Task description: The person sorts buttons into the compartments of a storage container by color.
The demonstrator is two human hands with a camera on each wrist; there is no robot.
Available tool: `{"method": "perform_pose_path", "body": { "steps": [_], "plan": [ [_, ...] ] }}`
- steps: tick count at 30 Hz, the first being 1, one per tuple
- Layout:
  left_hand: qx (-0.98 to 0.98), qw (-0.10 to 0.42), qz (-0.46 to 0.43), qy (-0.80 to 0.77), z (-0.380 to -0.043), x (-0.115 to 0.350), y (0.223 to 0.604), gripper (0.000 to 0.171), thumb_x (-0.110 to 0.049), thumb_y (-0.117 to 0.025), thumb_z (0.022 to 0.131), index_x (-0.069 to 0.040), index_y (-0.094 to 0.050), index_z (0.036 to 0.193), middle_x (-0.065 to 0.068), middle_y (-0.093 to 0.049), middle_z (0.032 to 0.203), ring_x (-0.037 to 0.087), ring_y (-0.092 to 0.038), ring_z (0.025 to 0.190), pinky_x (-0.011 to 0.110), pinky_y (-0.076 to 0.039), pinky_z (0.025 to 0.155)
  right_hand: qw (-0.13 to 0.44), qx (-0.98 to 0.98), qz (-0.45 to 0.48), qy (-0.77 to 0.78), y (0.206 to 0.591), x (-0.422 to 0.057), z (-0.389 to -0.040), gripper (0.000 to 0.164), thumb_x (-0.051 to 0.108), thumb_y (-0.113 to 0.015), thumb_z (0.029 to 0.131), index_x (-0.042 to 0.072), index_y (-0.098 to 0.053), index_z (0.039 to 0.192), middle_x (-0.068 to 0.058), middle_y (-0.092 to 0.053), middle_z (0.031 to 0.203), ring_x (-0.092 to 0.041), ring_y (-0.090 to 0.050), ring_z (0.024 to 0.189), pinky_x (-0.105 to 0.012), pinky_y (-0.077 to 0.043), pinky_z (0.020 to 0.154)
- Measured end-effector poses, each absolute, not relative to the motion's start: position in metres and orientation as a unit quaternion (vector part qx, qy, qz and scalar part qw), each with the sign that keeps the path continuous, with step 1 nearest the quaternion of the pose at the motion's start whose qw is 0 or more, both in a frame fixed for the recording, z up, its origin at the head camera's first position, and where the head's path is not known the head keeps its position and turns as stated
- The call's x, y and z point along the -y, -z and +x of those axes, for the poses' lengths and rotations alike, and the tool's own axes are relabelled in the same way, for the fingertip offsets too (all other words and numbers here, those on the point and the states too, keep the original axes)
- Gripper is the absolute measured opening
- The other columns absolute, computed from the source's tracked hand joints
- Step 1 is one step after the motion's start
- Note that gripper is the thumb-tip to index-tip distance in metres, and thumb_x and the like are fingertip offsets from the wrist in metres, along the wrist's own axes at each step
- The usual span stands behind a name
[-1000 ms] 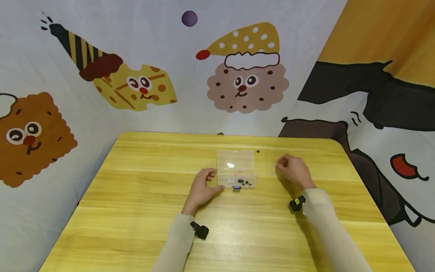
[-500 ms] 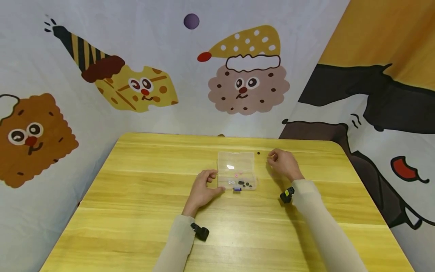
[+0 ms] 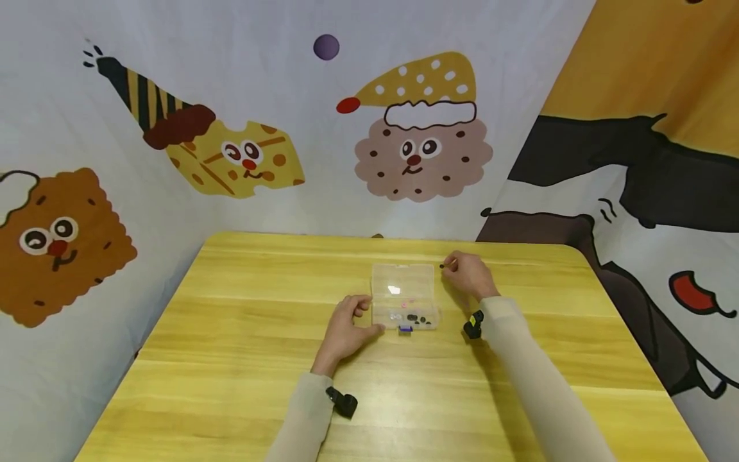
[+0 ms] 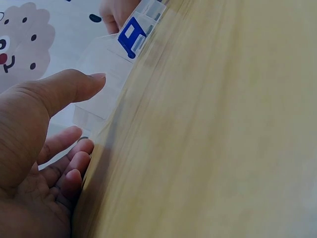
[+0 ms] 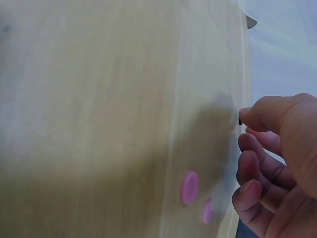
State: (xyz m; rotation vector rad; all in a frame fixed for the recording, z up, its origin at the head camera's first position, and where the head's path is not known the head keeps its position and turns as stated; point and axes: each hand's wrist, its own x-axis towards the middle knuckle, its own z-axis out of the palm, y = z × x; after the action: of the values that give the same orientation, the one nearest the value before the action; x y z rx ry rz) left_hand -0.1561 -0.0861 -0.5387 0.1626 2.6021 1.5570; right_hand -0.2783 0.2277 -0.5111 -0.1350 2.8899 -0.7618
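Note:
A clear plastic box [image 3: 403,281] with a blue latch [image 4: 132,37] lies with its lid raised on the table, holding several small buttons. My left hand [image 3: 346,327] rests around its left side, thumb near the front corner and fingers by the left wall. A little to the right of the lid, a small black button [image 3: 441,266] lies at the fingertips of my right hand [image 3: 470,276]. In the right wrist view, a dark sliver of it shows by the thumb tip, and the fingers are loosely bent. Two pink buttons [image 5: 189,188] lie on the table beside that hand.
Inside the box are black buttons [image 3: 412,317], clear ones [image 3: 396,317] and pink ones [image 3: 405,305]. The wooden table [image 3: 242,359] reaches back to a cloth wall [image 3: 260,58] printed with cartoon food.
My right hand has moved left and away from me, from beside the pink buttons to the black button. My left hand stays by the box. The head view has tilted slightly upward.

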Motion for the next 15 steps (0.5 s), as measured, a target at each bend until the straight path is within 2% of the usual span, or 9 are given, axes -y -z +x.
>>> {"method": "perform_pose_path", "body": {
  "steps": [7,15],
  "plan": [
    [-0.854,0.054,0.050,-0.514,-0.1552,0.0852,0.5395,0.066,-0.027,-0.088,0.079,-0.013,-0.060,0.137,0.002,-0.060,0.118,0.019,-0.052,0.105,0.039,-0.045,0.095,0.076,-0.965,-0.039,0.247,0.5159,-0.2241,-0.2850,0.023,0.025,-0.064,0.098,0.011,-0.069,0.116,-0.016,-0.073,0.113,-0.032,-0.069,0.099,-0.049,-0.055,0.085],
    [-0.856,0.050,0.057,-0.512,-0.1555,0.0860,0.5402,0.066,-0.029,-0.088,0.080,-0.012,-0.060,0.137,0.003,-0.061,0.118,0.020,-0.052,0.106,0.039,-0.046,0.094,0.069,-0.969,-0.047,0.232,0.5117,-0.2200,-0.2880,0.018,0.022,-0.063,0.099,0.010,-0.071,0.110,-0.013,-0.073,0.106,-0.028,-0.068,0.092,-0.046,-0.055,0.080]
  ]
}}
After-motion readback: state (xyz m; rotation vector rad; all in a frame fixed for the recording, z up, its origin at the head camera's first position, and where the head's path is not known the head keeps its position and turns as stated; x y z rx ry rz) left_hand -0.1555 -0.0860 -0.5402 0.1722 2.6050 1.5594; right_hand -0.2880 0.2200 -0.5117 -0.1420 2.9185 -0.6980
